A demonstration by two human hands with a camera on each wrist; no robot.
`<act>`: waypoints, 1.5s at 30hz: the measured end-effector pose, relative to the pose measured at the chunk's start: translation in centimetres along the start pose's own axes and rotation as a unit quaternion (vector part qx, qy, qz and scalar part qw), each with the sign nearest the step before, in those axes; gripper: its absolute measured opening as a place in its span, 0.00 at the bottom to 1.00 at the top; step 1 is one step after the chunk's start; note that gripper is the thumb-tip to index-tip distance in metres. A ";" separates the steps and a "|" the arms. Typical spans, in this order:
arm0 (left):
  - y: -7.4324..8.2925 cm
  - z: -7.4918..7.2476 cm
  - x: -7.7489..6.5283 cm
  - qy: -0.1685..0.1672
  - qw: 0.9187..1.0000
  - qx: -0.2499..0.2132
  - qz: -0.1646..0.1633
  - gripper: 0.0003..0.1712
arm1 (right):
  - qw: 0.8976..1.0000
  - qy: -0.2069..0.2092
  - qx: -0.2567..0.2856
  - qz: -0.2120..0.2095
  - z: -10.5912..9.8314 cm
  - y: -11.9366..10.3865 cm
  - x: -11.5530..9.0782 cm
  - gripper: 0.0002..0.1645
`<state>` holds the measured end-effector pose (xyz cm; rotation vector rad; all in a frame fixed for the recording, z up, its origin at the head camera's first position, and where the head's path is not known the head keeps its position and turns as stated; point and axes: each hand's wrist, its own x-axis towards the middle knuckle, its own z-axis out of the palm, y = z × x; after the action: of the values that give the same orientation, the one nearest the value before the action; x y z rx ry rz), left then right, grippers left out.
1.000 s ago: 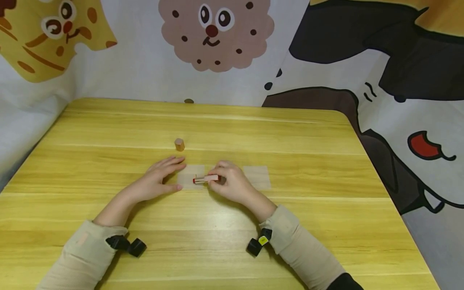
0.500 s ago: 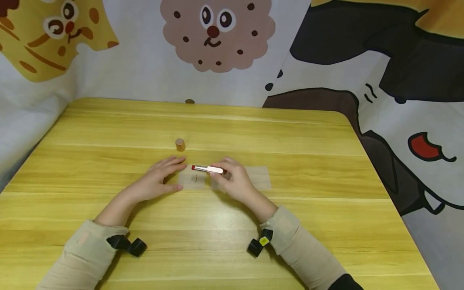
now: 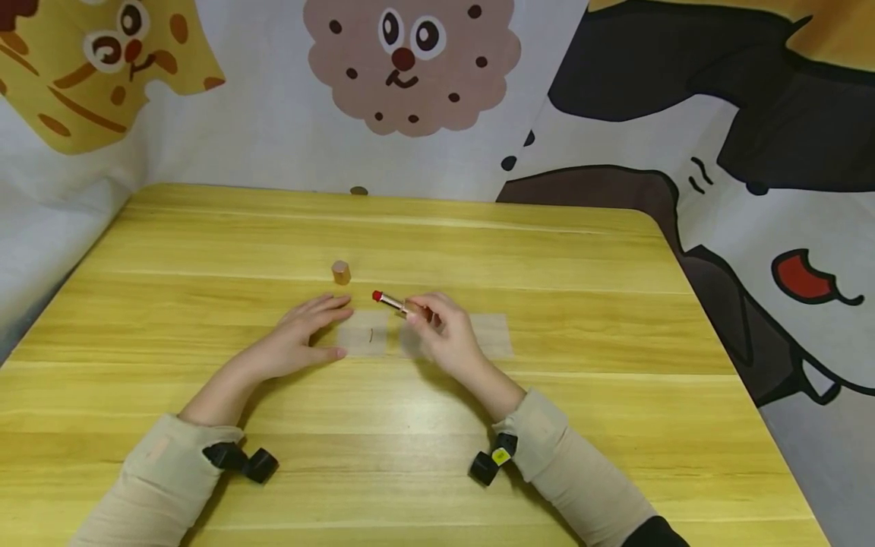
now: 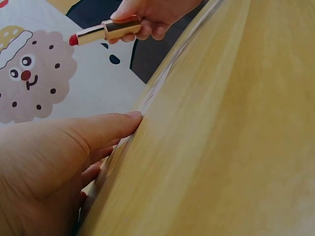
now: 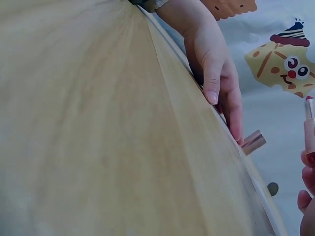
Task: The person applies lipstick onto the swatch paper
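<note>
My right hand (image 3: 447, 334) pinches an open lipstick (image 3: 391, 301) by its base, raised above the table. Its red tip points left and away from me; the gold tube shows clearly (image 4: 106, 32) in the left wrist view. Flat on the table, my left hand (image 3: 304, 340) has its fingers spread, with thumb and fingertips at the left edge of a thin translucent sheet (image 3: 355, 346). A short dark stroke (image 3: 371, 335) marks that sheet. Beyond the left fingertips the lipstick cap (image 3: 341, 272) stands upright, touched by neither hand.
Further pale translucent sheets lie to the right, one (image 3: 494, 334) partly behind my right hand. The wooden table (image 3: 410, 471) ends at a far edge against a cartoon-printed cloth (image 3: 260, 99). Black cameras (image 3: 484, 468) sit on both wrists.
The lipstick has lifted off the left sheet and moved away from me, its tip now angled upward and outward. A dark stroke is uncovered on the sheet. My left hand has stayed put.
</note>
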<state>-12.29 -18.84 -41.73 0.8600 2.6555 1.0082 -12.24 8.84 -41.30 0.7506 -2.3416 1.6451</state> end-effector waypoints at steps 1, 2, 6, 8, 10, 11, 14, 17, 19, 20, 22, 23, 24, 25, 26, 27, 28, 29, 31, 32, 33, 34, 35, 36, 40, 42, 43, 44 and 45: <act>0.0 0.0 0.0 -0.001 1.000 0.000 -0.001 0.38 | 1.000 0.004 0.003 0.001 0.0 0.0 0.0 0.13; -0.1 0.0 0.0 -0.003 1.000 0.000 -0.004 0.38 | 1.000 0.009 0.008 0.002 0.0 -0.1 0.0 0.13; -0.1 -0.1 0.2 -0.011 1.000 -0.002 -0.013 0.39 | 0.999 0.025 0.025 0.006 -0.3 -1.0 0.1 0.12; -0.1 -0.1 0.2 -0.012 1.000 -0.001 -0.016 0.39 | 0.999 0.030 0.031 0.002 -0.5 -2.0 0.1 0.12; -0.1 -0.1 0.2 -0.012 1.000 -0.001 -0.018 0.39 | 0.999 0.032 0.032 -0.005 -0.8 -2.9 0.1 0.12; -0.1 -0.1 0.2 -0.012 1.000 -0.001 -0.019 0.39 | 0.999 0.033 0.033 -0.010 -0.9 -3.3 0.0 0.11; -0.1 -0.1 0.2 -0.010 1.000 0.001 -0.019 0.39 | 0.998 0.040 0.036 -0.024 -1.1 -3.7 0.0 0.11; -0.1 -0.1 0.2 -0.010 1.000 0.001 -0.019 0.39 | 0.997 0.048 0.041 -0.035 -1.2 -3.7 -0.1 0.10; 0.0 -0.2 0.1 -0.009 1.000 0.001 -0.020 0.39 | 0.997 0.052 0.043 -0.040 -1.3 -3.6 -0.2 0.10; 0.0 -0.2 0.1 -0.009 1.000 0.001 -0.021 0.39 | 0.997 0.053 0.044 -0.041 -1.3 -3.6 -0.2 0.10; 0.0 -0.2 0.1 -0.009 1.000 -0.001 -0.023 0.40 | 0.997 0.056 0.044 -0.041 -1.4 -3.4 -0.3 0.10; 0.0 -0.2 0.1 -0.009 1.000 -0.002 -0.024 0.40 | 0.997 0.057 0.044 -0.040 -1.4 -3.4 -0.3 0.10; 0.0 -0.2 0.1 -0.009 1.000 -0.003 -0.024 0.40 | 0.997 0.059 0.043 -0.038 -1.5 -3.4 -0.3 0.11; 0.0 -0.2 0.1 -0.009 1.000 -0.004 -0.024 0.40 | 0.997 0.060 0.043 -0.037 -1.5 -3.4 -0.4 0.10; 0.0 -0.2 0.1 -0.009 1.000 -0.004 -0.024 0.40 | 0.997 0.061 0.043 -0.035 -1.6 -3.4 -0.4 0.11; 0.0 -0.2 0.1 -0.009 1.000 -0.005 -0.024 0.40 | 0.997 0.061 0.043 -0.034 -1.7 -3.4 -0.5 0.10; 0.0 -0.2 0.1 -0.008 1.000 -0.007 -0.024 0.40 | 0.997 0.062 0.042 -0.034 -1.7 -3.4 -0.6 0.10; 0.0 -0.2 0.1 -0.007 1.000 -0.007 -0.023 0.40 | 0.997 0.062 0.042 -0.034 -1.8 -3.4 -0.6 0.10; -0.1 -0.2 0.0 -0.004 1.000 -0.010 -0.022 0.40 | 0.996 0.064 0.043 -0.034 -1.9 -3.3 -0.7 0.10; -0.1 -0.2 0.0 -0.002 1.000 -0.012 -0.021 0.40 | 0.997 0.063 0.042 -0.033 -2.0 -3.3 -0.8 0.10; -0.1 -0.1 0.0 0.000 1.000 -0.014 -0.021 0.40 | 0.997 0.063 0.040 -0.033 -2.1 -3.2 -0.8 0.10; -0.1 -0.1 0.0 0.003 1.000 -0.017 -0.022 0.40 | 0.997 0.063 0.039 -0.033 -2.2 -3.2 -0.9 0.10; -0.1 -0.1 0.0 0.005 1.000 -0.019 -0.023 0.40 | 0.997 0.063 0.040 -0.032 -2.3 -3.1 -0.9 0.10; -0.1 -0.1 0.0 0.008 0.999 -0.021 -0.023 0.40 | 0.997 0.063 0.039 -0.031 -2.4 -3.1 -1.0 0.10; 0.3 0.0 0.2 0.020 0.999 -0.021 -0.027 0.41 | 0.997 0.066 0.031 -0.037 -2.8 -3.0 -1.1 0.10; 0.5 0.0 0.3 0.028 0.999 -0.022 -0.025 0.41 | 0.996 0.069 0.030 -0.040 -3.0 -3.0 -1.2 0.09; 0.6 0.0 0.3 0.031 0.999 -0.024 -0.026 0.42 | 0.996 0.071 0.029 -0.041 -3.1 -3.0 -1.2 0.09; 0.7 0.0 0.4 0.036 0.999 -0.026 -0.025 0.42 | 0.996 0.072 0.029 -0.044 -3.2 -2.9 -1.2 0.09; 0.8 0.0 0.5 0.040 0.999 -0.029 -0.023 0.43 | 0.996 0.072 0.030 -0.046 -3.3 -2.9 -1.3 0.09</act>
<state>-12.32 -18.09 -41.15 0.7586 2.6833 1.1249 -10.16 11.47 -38.26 0.7131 -2.1370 1.6770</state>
